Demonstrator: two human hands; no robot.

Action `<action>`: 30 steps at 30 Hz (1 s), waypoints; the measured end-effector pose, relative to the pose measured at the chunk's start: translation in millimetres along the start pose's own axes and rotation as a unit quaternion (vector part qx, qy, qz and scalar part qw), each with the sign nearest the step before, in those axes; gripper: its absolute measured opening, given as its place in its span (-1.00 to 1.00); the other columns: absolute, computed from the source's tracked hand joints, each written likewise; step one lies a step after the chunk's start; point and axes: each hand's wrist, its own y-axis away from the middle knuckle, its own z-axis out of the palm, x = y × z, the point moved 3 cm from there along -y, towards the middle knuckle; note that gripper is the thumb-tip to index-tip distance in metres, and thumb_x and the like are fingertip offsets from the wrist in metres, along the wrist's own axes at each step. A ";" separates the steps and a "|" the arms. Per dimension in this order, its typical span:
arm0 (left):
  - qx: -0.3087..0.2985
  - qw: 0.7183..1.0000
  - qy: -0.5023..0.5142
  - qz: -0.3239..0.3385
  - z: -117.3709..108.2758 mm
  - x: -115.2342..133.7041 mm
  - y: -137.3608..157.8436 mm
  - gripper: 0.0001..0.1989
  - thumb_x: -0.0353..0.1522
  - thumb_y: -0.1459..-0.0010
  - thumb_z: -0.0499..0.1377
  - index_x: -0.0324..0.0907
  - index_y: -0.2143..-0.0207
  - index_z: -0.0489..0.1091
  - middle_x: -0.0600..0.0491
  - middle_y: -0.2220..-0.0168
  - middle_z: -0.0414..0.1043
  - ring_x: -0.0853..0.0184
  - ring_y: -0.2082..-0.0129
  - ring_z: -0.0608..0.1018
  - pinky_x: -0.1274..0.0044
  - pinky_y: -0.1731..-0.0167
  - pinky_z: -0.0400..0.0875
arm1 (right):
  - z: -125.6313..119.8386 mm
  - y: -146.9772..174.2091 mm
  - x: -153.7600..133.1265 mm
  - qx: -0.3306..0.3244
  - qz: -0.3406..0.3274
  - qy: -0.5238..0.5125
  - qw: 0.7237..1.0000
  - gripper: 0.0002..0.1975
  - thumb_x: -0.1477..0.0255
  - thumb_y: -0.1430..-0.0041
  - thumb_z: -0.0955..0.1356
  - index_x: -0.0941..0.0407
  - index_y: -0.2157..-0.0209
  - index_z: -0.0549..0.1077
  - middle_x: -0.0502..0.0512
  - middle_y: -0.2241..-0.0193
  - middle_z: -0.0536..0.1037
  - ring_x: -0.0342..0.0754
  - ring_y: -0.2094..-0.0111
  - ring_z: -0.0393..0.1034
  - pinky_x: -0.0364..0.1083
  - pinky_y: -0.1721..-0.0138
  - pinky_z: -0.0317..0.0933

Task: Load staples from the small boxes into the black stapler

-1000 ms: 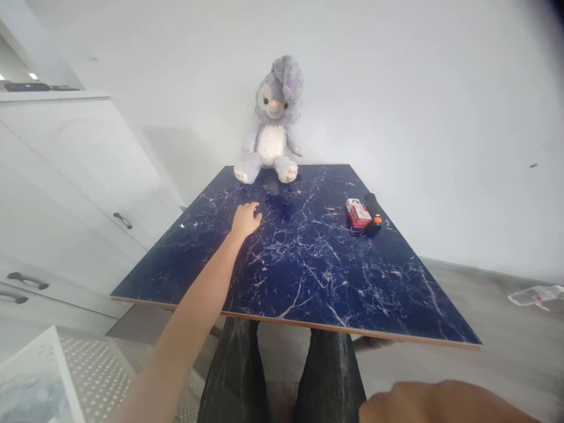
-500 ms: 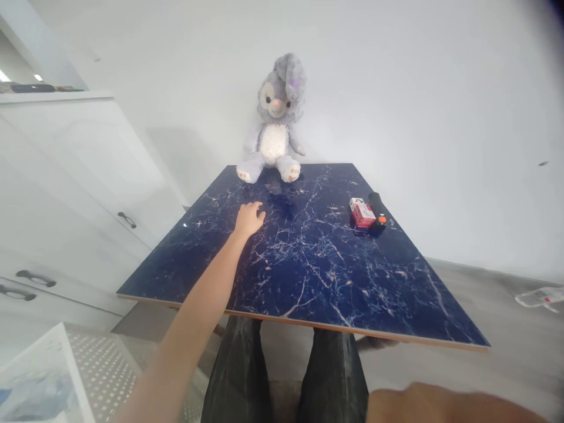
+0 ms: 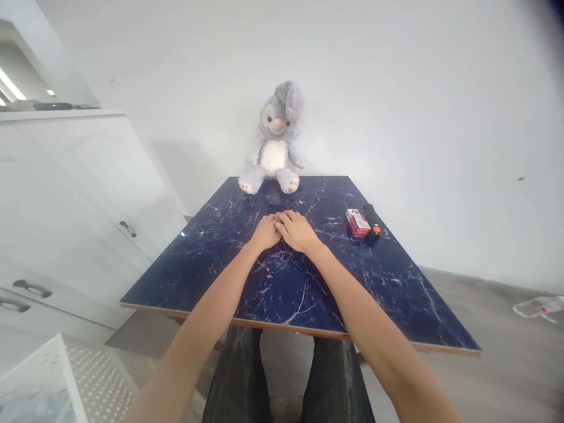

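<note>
My left hand (image 3: 266, 232) lies palm down on the dark blue marble-patterned table (image 3: 176, 276). Touching it from the right is my right hand (image 3: 298, 231), its fingertips over the left hand's fingers. Both hands look flat and hold nothing; some of the left fingers are hidden. Beyond them a grey plush rabbit (image 3: 274, 155) with a white belly sits at the table's far edge against the wall. On the right side stand a small red and white box (image 3: 358, 224) and, beside it, a black cylindrical object (image 3: 371, 218) with an orange part.
White cabinets (image 3: 79, 194) with dark handles line the left side. At the lower left is a white perforated basket (image 3: 99, 376) with plastic-looking contents. A clear plastic item (image 3: 540, 306) lies on the floor at right. My legs are under the table's near edge.
My right hand has come up from the lower right onto the table and now touches my left hand. The left hand has shifted slightly right. The view has tilted upward a little.
</note>
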 end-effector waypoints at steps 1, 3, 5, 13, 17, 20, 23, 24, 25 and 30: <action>-0.013 1.000 -0.010 0.016 4.0 1.9 0.7 -0.57 -0.44 -0.23 0.06 -0.19 -0.14 0.39 -0.15 -0.13 0.38 0.09 -0.12 0.38 0.27 -0.13 0.25 | 14.7 1.4 14.2 -0.015 0.017 0.013 1.000 -0.55 0.34 -0.41 0.17 0.11 -0.26 0.29 0.29 -0.18 0.35 0.18 -0.14 0.26 0.16 -0.21 0.08; -0.029 0.999 -0.025 0.033 10.3 2.4 2.3 -0.56 -0.46 -0.21 0.04 -0.23 -0.13 0.40 -0.19 -0.12 0.38 0.06 -0.10 0.38 0.24 -0.11 0.25 | 34.0 9.5 30.5 -0.031 0.030 0.015 0.999 -0.53 0.34 -0.42 0.16 0.10 -0.29 0.24 0.29 -0.23 0.30 0.16 -0.17 0.23 0.16 -0.22 0.06; -0.030 0.999 -0.023 0.034 13.4 1.5 4.0 -0.57 -0.46 -0.21 0.05 -0.22 -0.12 0.41 -0.18 -0.10 0.39 0.06 -0.08 0.39 0.24 -0.11 0.25 | 40.6 17.1 35.2 -0.024 0.030 -0.007 0.999 -0.54 0.34 -0.42 0.15 0.10 -0.29 0.24 0.29 -0.21 0.33 0.12 -0.17 0.24 0.12 -0.23 0.06; 0.086 0.995 -0.003 -0.047 -4.8 8.7 5.7 -0.67 -0.24 -0.31 0.03 -0.16 0.35 0.52 -0.08 0.27 0.51 0.13 0.12 0.44 0.32 -0.01 0.23 | 31.4 17.8 42.2 0.014 0.041 -0.063 0.997 -0.44 0.66 -0.19 0.17 0.14 -0.21 0.36 0.17 -0.05 0.53 -0.01 -0.03 0.41 -0.06 -0.13 0.20; 0.190 0.967 0.018 -0.169 -20.4 -4.2 8.5 -0.61 -0.30 -0.22 0.05 -0.15 0.69 0.27 0.00 0.61 0.31 0.24 0.40 0.38 0.44 0.26 0.19 | 28.6 17.2 49.6 0.040 0.043 -0.073 0.996 -0.44 0.75 0.02 0.17 0.10 0.08 0.57 0.07 0.09 0.62 -0.04 0.05 0.47 -0.11 -0.09 0.23; 0.202 0.959 0.036 -0.195 -22.4 -13.0 9.7 -0.64 -0.38 -0.12 0.06 -0.15 0.73 0.15 0.07 0.68 0.18 0.35 0.55 0.25 0.46 0.43 0.05 | 27.1 18.1 56.4 0.048 0.071 -0.085 0.993 -0.53 0.73 0.05 0.19 0.07 0.27 0.60 0.00 0.26 0.66 -0.07 0.20 0.52 -0.16 0.05 0.29; 0.204 0.958 0.058 -0.194 -20.0 -14.9 9.7 -0.66 -0.41 -0.06 0.07 -0.15 0.73 0.05 0.14 0.71 0.05 0.40 0.61 0.12 0.46 0.47 -0.02 | 24.0 19.3 61.2 0.058 0.080 -0.085 0.991 -0.60 0.71 0.07 0.20 0.06 0.40 0.58 -0.04 0.39 0.64 -0.08 0.31 0.52 -0.18 0.15 0.28; 0.203 0.959 0.066 -0.189 -19.0 -14.2 9.6 -0.65 -0.41 -0.04 0.08 -0.15 0.72 0.02 0.16 0.71 0.01 0.41 0.61 0.09 0.47 0.48 -0.04 | 22.7 19.7 62.0 0.063 0.079 -0.083 0.991 -0.60 0.71 0.08 0.19 0.06 0.42 0.57 -0.04 0.40 0.63 -0.08 0.32 0.51 -0.18 0.16 0.27; 0.202 0.959 0.073 -0.184 -18.2 -13.2 9.7 -0.65 -0.42 -0.03 0.09 -0.15 0.72 0.00 0.17 0.71 -0.02 0.42 0.61 0.07 0.47 0.49 -0.04 | 21.3 20.1 62.6 0.069 0.080 -0.081 0.991 -0.61 0.71 0.09 0.19 0.06 0.43 0.57 -0.04 0.41 0.63 -0.08 0.32 0.50 -0.18 0.17 0.26; 0.213 0.956 0.106 -0.171 -18.2 -9.8 12.5 -0.62 -0.40 -0.04 0.09 -0.14 0.68 -0.09 0.18 0.67 -0.09 0.42 0.58 0.03 0.48 0.49 -0.05 | 18.0 22.1 61.1 0.079 0.081 -0.092 0.989 -0.64 0.69 0.10 0.18 0.07 0.47 0.54 -0.04 0.46 0.60 -0.09 0.37 0.47 -0.18 0.22 0.23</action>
